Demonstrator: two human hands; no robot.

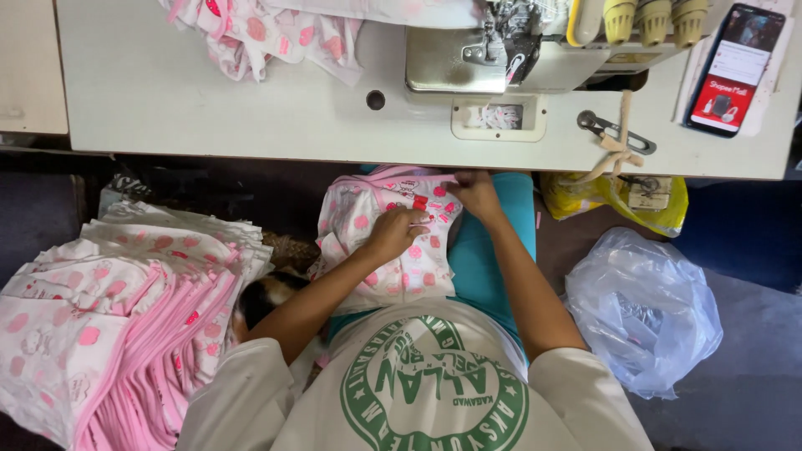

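Observation:
A small white garment piece with pink prints and pink trim point(380, 238) lies on my lap, over teal trousers, just below the table's front edge. My left hand point(394, 231) rests on its middle with fingers pinching the cloth. My right hand point(474, 194) grips the garment's upper right edge near the pink trim. Both forearms reach forward from my white shirt with a green round print.
A sewing machine point(493, 50) stands on the pale table point(209, 108), with more printed cloth point(259, 33) at its left and a phone point(735, 67) at the right. A tall stack of matching pink pieces point(109, 309) sits at my left. Plastic bags point(643, 309) lie at my right.

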